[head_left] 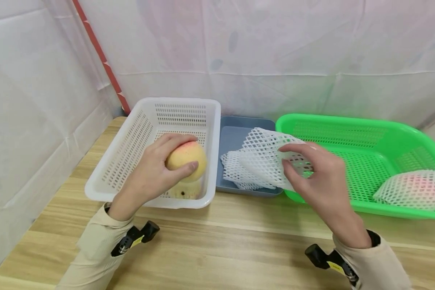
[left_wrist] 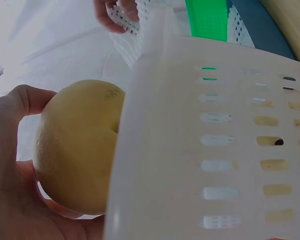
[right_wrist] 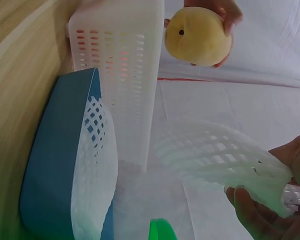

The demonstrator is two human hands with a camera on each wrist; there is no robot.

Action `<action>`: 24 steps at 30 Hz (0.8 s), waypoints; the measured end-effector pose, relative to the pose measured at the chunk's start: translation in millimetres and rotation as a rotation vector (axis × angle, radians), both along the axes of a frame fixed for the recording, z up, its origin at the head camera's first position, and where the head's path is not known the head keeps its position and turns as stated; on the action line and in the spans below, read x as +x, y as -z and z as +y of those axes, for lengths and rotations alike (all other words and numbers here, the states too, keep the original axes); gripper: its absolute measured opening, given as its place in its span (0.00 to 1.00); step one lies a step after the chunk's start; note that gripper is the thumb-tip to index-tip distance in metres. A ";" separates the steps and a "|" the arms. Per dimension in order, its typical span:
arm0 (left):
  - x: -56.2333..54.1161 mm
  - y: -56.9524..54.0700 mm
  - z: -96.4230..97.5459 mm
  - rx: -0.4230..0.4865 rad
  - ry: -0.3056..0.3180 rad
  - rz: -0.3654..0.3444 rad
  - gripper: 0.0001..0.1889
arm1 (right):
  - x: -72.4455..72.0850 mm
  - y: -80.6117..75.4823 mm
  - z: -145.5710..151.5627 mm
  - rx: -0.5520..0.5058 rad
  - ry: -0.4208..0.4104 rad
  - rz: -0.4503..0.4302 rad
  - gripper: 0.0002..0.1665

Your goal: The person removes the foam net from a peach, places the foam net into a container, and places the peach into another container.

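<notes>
A yellow peach with a red blush [head_left: 190, 159] is held in my left hand [head_left: 150, 173], fingers and thumb curled round its sides. It hangs over the white basket [head_left: 213, 161], in which another pale yellow fruit [head_left: 184, 191] lies at the near end. In the left wrist view the basket wall hides part of the held peach [left_wrist: 77, 145]. My right hand [head_left: 322, 173] pinches a white foam net [head_left: 262, 145] by one end, between thumb and fingers. The net [right_wrist: 220, 155] looks flattened, with no fruit visible inside. Beneath it, another foam net [head_left: 232, 165] lies in the blue-grey tray.
The blue-grey tray [head_left: 232, 131] stands between the white basket and a green basket [head_left: 348, 120]. A pinkish fruit in a foam net [head_left: 417, 189] rests at the green basket's near right. Wooden tabletop [head_left: 217, 249] lies in front; a pale sheet [head_left: 275, 48] hangs behind.
</notes>
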State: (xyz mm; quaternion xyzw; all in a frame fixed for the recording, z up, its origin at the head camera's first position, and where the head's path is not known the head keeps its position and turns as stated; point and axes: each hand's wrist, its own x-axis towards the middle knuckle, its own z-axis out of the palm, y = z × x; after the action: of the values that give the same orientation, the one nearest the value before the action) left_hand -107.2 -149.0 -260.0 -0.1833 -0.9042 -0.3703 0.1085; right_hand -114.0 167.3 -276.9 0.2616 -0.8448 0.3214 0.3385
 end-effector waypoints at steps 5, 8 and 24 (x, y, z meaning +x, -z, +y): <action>0.6 -1.2 1.4 -0.004 0.006 0.010 0.26 | -0.5 0.3 -8.3 0.025 0.015 0.002 0.20; 1.7 -0.9 2.7 -0.005 0.007 0.003 0.26 | -0.6 2.2 -11.6 0.041 0.013 0.012 0.20; 3.0 -1.4 4.6 0.022 0.022 -0.006 0.26 | -11.8 15.9 -22.9 0.195 0.089 0.017 0.19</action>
State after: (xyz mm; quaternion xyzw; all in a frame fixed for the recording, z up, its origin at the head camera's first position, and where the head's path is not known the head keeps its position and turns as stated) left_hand -104.3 -144.4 -258.6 -0.1910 -0.8983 -0.3819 0.1038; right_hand -125.8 144.4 -292.8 0.2581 -0.8800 0.2201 0.3325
